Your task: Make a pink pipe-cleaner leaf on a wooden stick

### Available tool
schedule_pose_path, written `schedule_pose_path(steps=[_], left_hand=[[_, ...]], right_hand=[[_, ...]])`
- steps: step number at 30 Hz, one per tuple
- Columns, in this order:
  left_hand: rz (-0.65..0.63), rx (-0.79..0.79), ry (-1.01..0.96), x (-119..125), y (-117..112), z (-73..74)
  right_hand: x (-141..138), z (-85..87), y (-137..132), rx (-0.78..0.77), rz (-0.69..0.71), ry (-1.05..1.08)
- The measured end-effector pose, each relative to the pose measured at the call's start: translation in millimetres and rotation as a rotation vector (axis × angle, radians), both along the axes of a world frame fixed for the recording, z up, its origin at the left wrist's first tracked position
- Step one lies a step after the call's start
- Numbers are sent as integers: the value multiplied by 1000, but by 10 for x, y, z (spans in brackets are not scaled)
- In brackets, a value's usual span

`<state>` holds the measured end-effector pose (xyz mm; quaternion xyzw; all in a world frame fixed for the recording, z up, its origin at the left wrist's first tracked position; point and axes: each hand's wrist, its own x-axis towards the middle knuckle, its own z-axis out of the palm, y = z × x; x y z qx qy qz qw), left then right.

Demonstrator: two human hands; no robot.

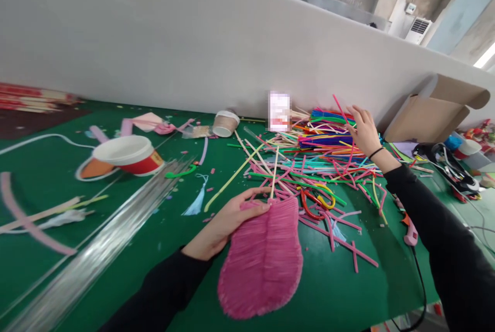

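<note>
My left hand (232, 221) is closed on a large pink petal-shaped piece (266, 260), which looks made of rows of fuzzy pipe cleaners. Its thumb lies over the top edge, where a thin pale stick (275, 172) points upward. Over the pile of coloured pipe cleaners (328, 141), my right hand (363, 128) pinches a single pinkish-red pipe cleaner (340, 106). That one stands slanted above the fingers and runs down below them. Cut pink pipe cleaners (365, 254) are scattered to the right of the petal piece.
A paper cup (127, 154) lies tilted on the green table (174, 291) at left, near long silvery strands (100, 254). Further back are a smaller cup (225, 124) and a blurred bright screen (279, 111). An open cardboard box (429, 110) and a pink corded tool (410, 234) are at right.
</note>
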<state>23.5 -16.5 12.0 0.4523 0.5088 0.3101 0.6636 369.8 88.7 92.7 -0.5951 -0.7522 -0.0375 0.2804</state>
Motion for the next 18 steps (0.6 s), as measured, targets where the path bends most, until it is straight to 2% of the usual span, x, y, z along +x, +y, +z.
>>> schedule_pose_path(steps=[1, 2, 5, 6, 8, 10, 18], left_hand=[[3, 1, 3, 0, 0, 0], [7, 5, 2, 0, 1, -5], [8, 29, -10, -3, 9, -39], [5, 31, -13, -4, 12, -53], [1, 21, -20, -7, 18, -77], [7, 2, -34, -9, 23, -93], [14, 17, -29, -20, 44, -139]], right_hand=[[1, 11, 27, 59, -22, -111], [4, -14, 36, 38, -24, -231], [39, -248, -14, -319, 77, -486], [58, -347, -42, -370, 95, -513], [103, -514, -80, -392, 91, -552], [150, -595, -73, -362, 73, -575], [263, -433, 163, -255, 39, -618]])
